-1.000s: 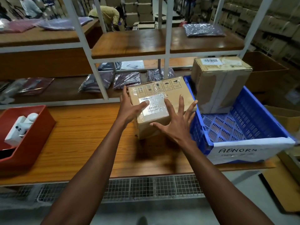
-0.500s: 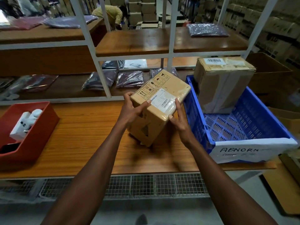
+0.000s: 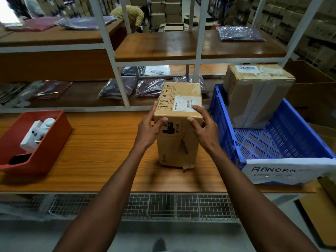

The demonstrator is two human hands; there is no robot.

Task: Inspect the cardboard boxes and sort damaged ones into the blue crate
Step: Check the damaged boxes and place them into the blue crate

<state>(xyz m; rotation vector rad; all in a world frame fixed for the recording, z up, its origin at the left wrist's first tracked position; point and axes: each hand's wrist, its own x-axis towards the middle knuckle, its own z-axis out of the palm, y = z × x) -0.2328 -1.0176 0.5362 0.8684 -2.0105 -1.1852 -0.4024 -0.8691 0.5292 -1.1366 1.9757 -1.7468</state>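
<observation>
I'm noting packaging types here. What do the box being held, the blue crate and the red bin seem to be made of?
The held box: matte brown cardboard, seemingly corrugated; its torn front shows paper fibre. The blue crate: glossy moulded plastic, judging by its slotted lattice walls. The red bin: smooth, probably plastic, with a slight sheen.

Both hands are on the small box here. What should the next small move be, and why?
Probably lift the small box right into the blue crate: its front face shows a tear and a ragged bottom corner, and the left hand and right hand already grip it.
</observation>
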